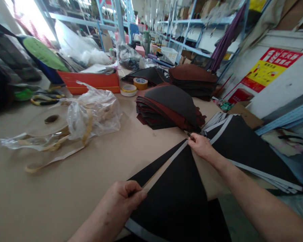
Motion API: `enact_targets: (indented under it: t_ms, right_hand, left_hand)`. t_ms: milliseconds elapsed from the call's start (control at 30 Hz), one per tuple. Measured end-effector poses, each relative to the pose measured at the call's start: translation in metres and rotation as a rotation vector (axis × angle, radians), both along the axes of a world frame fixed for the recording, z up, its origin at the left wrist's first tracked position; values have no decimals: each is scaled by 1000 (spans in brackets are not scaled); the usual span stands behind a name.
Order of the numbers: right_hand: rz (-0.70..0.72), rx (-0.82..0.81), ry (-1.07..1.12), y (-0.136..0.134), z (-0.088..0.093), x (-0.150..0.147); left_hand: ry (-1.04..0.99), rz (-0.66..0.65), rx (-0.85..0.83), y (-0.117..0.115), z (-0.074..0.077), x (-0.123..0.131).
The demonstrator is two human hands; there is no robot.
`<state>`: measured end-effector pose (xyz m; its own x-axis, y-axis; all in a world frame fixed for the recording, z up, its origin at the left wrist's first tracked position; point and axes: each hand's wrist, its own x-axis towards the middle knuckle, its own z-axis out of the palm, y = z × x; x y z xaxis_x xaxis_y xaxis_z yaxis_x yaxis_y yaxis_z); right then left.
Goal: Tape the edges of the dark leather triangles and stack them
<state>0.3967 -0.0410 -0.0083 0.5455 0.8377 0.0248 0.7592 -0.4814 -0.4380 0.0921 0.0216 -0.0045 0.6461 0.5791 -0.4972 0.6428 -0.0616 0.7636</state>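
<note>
A black triangular panel point(171, 188) with pale tape along its edges lies before me on the table. My left hand point(117, 205) is closed, with thumb and finger pinching the pale tape strip point(164, 168) on the panel's left edge. At the panel's far tip my right hand point(200, 144) is closed, fingers pinched on the corner. A small dark thing shows at those fingertips, too small to name. Beneath the left edge another black piece point(151, 168) shows. To the right lies a stack of black panels point(244, 144) with pale taped edges.
Brown and black leather-like pieces point(166, 104) are piled beyond my hands, with another pile point(193, 79) behind. On the left are a tape roll point(46, 119) and a clear plastic bag point(101, 111). Farther back sit scissors point(46, 97), a red box point(91, 82) and yellow tape point(140, 83).
</note>
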Motion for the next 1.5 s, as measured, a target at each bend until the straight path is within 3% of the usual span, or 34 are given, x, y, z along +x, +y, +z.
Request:
enact_targets:
  t_ms: [133,300,800,1033,1300,1500]
  right_hand:
    - [-83,-55,-57,11,-14,24]
    - [-98,-139,-61,17,-13,28]
    - [-53,-218,-132,22,-16,32]
    - [-10,-161,-203,16,-19,29]
    - [65,-179,-264,6,-16,23]
    - [115,-343,-536,0,-8,4]
  left_hand:
    - [36,-14,10,18,-7,-8]
    - [79,-13,-10,31,-8,-9]
    - [138,-24,-108,36,5,-5]
    - [112,-44,-18,37,-6,-12]
    - [205,-69,142,42,-17,-59]
    - [359,37,176,47,0,-115]
